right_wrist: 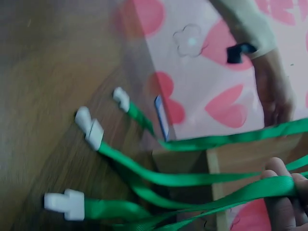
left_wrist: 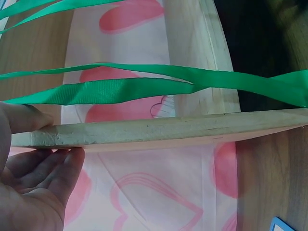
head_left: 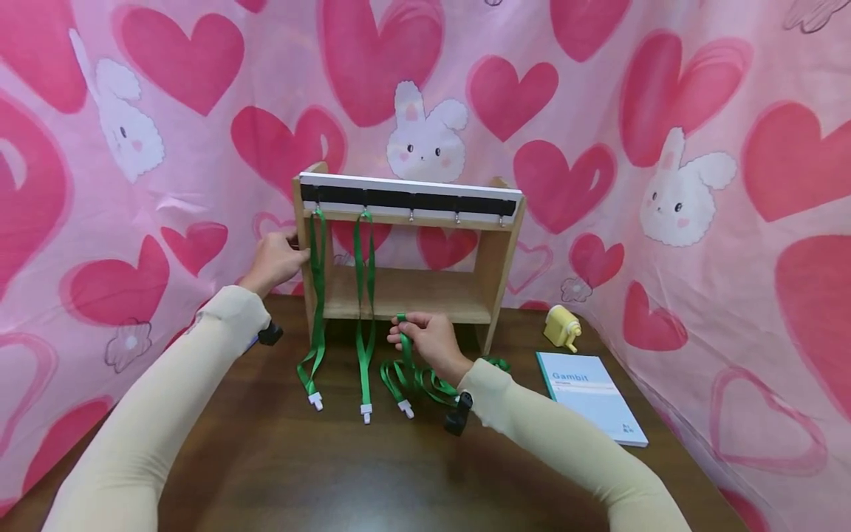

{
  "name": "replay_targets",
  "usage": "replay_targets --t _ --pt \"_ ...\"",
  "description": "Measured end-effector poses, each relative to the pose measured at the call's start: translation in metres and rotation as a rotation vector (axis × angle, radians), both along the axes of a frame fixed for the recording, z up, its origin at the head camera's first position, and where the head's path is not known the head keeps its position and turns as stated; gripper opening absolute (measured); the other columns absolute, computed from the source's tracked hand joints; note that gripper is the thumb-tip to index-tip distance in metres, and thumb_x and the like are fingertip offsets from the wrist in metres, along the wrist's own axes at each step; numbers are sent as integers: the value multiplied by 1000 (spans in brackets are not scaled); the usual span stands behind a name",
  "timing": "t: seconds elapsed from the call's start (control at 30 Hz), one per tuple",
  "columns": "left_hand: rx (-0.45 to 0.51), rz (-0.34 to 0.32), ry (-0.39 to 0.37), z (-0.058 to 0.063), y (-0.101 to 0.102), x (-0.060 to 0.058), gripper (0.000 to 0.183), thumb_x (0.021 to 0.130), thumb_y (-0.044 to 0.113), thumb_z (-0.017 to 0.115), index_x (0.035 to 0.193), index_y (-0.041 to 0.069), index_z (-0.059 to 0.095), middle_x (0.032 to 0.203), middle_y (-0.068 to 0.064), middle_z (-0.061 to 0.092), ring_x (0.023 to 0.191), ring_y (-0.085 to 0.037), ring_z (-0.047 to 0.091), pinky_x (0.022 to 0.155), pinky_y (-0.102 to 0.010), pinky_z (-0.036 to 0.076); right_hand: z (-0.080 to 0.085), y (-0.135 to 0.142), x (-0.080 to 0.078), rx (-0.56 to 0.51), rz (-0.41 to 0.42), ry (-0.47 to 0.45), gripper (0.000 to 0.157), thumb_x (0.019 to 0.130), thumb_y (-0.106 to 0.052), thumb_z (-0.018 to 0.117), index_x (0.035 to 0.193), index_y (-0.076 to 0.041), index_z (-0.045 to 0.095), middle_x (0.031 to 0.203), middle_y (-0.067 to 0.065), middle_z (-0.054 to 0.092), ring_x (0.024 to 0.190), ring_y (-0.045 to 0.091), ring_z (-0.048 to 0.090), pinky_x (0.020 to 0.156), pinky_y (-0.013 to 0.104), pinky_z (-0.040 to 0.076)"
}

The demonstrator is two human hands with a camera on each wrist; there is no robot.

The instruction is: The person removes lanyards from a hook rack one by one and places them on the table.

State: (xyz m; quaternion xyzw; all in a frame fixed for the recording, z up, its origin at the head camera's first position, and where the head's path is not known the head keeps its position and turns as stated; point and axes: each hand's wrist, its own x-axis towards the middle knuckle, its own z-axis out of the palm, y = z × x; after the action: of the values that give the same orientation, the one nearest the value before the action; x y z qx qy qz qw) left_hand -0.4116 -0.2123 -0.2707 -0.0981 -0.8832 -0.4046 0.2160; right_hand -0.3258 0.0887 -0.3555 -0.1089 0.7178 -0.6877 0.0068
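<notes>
Pale wooden rack [head_left: 405, 292]: two green ribbon lanyards [head_left: 319, 292] hung, three metal hooks [head_left: 457, 219] bare. Right hand [head_left: 431, 341], rack's 6 o'clock, pinches third lanyard [head_left: 407, 352]; left hand [head_left: 275, 258], 9 o'clock, pinches its side.

We cannot read the fine print on the book [head_left: 595, 403]. The right sleeve [head_left: 555, 428] hides some lanyards [head_left: 419, 378]. We see the right hand [head_left: 432, 343] cropped in its wrist view, and only a blue-edged thing's [left_wrist: 283, 225] corner.
</notes>
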Motion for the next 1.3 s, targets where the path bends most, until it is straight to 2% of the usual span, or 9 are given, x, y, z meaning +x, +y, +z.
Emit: replay_targets --t 0.13,0.3,0.43,0.67,0.9,1.1,1.3 --pt "21 -12 -1 2 -1 0 39 95 14 60 131 -2 64 122 -30 69 109 -39 66 97 -52 56 -9 -1 -12 27 -57 66 28 99 -7 62 123 5 70 112 26 75 85 17 78 80 33 64" --pt "19 -12 2 3 -3 3 38 95 15 60 130 -2 64 121 -30 69 109 -39 66 97 -53 56 -22 -4 -25 35 -91 124 27 98 -6 63 121 4 71 107 23 77 85 15 78 78 30 64" --pt "18 -4 -10 2 -3 4 37 96 16 61 129 -2 64 121 -29 69 108 -37 66 96 -53 57 -32 -7 -31 38 -106 128 25 99 -7 62 120 2 73 110 25 76 88 17 78 80 31 64" --pt "14 -10 -26 1 -3 5 38 96 16 60 130 -1 63 123 -29 68 110 -39 65 98 -53 56 -45 -10 -47 -16 -204 100 23 99 -8 63 116 0 75 109 24 76 89 19 78 86 39 62" --pt "38 -23 -43 0 -2 6 40 97 15 60 134 -1 61 126 -29 67 112 -39 65 100 -54 56 -64 -18 -50 36 -203 96 23 100 -7 61 117 0 74 107 19 78 92 20 78 90 48 61" --pt "16 1 -33 -1 0 4 39 96 16 61 131 0 63 124 -28 69 109 -37 65 96 -51 57 -82 -22 -48 73 -213 77 24 99 -7 61 117 3 74 100 15 79 91 23 78 80 37 64" --pt "16 1 -21 -1 2 1 40 95 16 61 132 -1 63 125 -29 68 110 -39 66 97 -53 57 -90 -22 -48 111 -225 83 22 99 -9 62 114 -2 76 101 14 79 93 25 78 74 28 64"
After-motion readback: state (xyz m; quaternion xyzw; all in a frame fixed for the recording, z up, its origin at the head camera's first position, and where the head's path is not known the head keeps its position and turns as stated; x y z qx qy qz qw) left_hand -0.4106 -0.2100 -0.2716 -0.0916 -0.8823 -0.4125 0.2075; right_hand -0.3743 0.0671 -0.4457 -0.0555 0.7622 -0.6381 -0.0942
